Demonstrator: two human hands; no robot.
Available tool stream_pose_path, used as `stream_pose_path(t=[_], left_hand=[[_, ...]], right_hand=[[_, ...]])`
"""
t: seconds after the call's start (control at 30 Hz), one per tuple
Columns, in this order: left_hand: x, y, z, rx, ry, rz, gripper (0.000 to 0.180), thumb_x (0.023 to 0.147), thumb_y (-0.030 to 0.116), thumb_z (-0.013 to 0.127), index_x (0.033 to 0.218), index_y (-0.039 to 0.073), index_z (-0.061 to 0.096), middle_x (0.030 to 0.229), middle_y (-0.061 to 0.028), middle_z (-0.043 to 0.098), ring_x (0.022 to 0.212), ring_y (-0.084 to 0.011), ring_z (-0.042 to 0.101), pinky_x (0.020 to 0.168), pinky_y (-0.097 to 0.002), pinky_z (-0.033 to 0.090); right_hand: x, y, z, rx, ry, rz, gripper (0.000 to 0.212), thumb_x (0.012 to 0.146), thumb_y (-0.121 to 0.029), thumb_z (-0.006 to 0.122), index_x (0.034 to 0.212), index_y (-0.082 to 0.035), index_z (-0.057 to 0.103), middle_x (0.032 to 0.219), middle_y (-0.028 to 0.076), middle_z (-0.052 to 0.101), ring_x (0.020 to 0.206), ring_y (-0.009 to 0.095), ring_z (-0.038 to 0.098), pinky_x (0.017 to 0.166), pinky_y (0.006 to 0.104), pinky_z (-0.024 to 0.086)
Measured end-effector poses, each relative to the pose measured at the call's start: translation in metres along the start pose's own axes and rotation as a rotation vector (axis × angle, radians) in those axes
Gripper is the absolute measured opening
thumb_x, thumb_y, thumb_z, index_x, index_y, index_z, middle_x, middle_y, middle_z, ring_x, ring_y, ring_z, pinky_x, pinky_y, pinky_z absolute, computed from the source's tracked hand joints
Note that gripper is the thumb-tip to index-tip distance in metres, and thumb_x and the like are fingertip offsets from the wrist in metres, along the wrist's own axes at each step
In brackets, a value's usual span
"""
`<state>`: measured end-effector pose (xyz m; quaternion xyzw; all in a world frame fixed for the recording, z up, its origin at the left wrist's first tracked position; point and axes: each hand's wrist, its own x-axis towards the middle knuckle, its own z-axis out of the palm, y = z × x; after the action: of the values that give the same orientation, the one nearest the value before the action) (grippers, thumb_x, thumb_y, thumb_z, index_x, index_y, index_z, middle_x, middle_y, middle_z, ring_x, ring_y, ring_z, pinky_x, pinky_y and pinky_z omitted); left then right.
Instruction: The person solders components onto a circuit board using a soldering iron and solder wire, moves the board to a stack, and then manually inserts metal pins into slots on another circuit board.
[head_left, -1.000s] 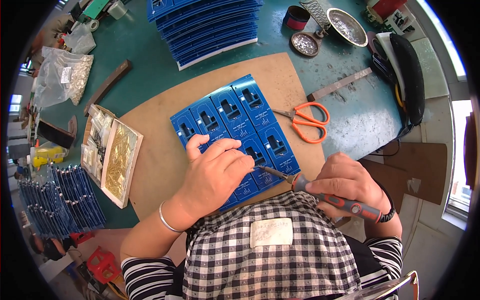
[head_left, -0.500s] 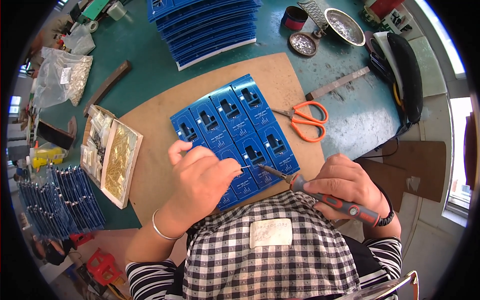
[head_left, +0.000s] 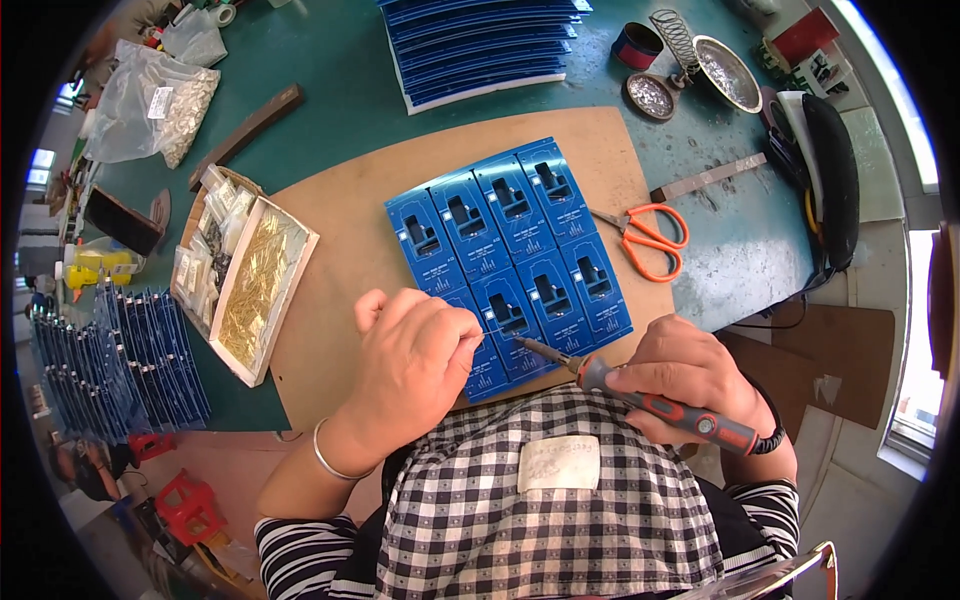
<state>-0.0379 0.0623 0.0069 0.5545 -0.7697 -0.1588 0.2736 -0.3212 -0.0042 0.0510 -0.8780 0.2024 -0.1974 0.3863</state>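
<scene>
A blue circuit board panel (head_left: 497,266) with several units, each with a dark cutout, lies on a brown sheet (head_left: 335,215). My right hand (head_left: 690,370) is wrapped round the grey and red handle of a soldering iron (head_left: 655,402). The iron's tip points left at the lower edge of a cutout in the near row. My left hand (head_left: 415,350) hovers over the panel's near left part, thumb and forefinger pinching a thin solder wire (head_left: 495,330). The wire reaches toward the tip; whether they touch is too small to tell.
Orange-handled scissors (head_left: 655,241) lie right of the panel. A white box of gold pins (head_left: 262,285) and small bags sits left. Stacked blue boards (head_left: 485,50) stand behind, with more boards (head_left: 120,365) at left. A spring iron stand (head_left: 675,50) and metal dish (head_left: 727,72) are back right.
The view has shifted, so the bench appears farther right. Relative to the panel, both hands, with iron and wire, have moved left to the neighbouring unit in the near row.
</scene>
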Motion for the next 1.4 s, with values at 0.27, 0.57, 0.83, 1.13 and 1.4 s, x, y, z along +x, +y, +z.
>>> stream_pose_path(t=[0.27,0.57,0.83,1.13,1.4], left_hand=[[-0.001,-0.006,0.014,0.02,-0.03,0.101,0.013,0.081,0.009,0.068,0.092,0.012,0.06,0.101,0.0042,0.07,0.103,-0.022,0.059,0.094,-0.0473,0.028],[0.004,-0.008,0.017,0.038,-0.011,0.097,0.016,0.079,0.01,0.071,0.093,0.014,0.064,0.089,0.0018,0.067,0.105,-0.0205,0.06,0.098,-0.0509,0.025],[0.006,-0.009,0.015,0.072,-0.051,0.129,0.017,0.077,0.009,0.072,0.092,0.015,0.066,0.093,0.0032,0.066,0.107,-0.0197,0.058,0.099,-0.0512,0.024],[0.004,-0.015,0.008,0.086,0.05,0.155,0.016,0.076,0.009,0.073,0.09,0.015,0.067,0.085,0.0038,0.066,0.096,-0.0181,0.06,0.095,-0.0449,0.028],[-0.015,-0.012,-0.012,0.011,0.096,-0.06,0.017,0.08,0.011,0.073,0.092,0.015,0.062,0.076,0.0045,0.064,0.066,-0.0169,0.051,0.077,-0.037,0.03]], right_hand=[[0.0,-0.006,0.005,-0.036,0.004,0.018,0.037,0.069,-0.008,0.078,0.104,-0.004,0.068,0.081,0.005,0.063,0.074,0.023,0.062,0.069,0.0357,0.048],[0.0,-0.007,0.005,-0.061,0.011,0.014,0.039,0.068,-0.008,0.078,0.105,-0.005,0.068,0.081,0.005,0.063,0.074,0.023,0.061,0.069,0.0355,0.047],[-0.001,-0.006,0.005,-0.062,0.011,0.017,0.038,0.068,-0.007,0.078,0.105,-0.005,0.068,0.081,0.005,0.062,0.073,0.023,0.061,0.068,0.0356,0.047],[-0.002,-0.01,0.001,-0.064,0.013,0.015,0.038,0.068,-0.009,0.078,0.105,-0.004,0.068,0.08,0.005,0.062,0.074,0.023,0.061,0.07,0.0354,0.048],[0.004,-0.012,0.004,0.039,0.023,0.006,0.035,0.07,-0.009,0.078,0.103,-0.002,0.069,0.08,0.006,0.063,0.071,0.023,0.06,0.068,0.036,0.047]])
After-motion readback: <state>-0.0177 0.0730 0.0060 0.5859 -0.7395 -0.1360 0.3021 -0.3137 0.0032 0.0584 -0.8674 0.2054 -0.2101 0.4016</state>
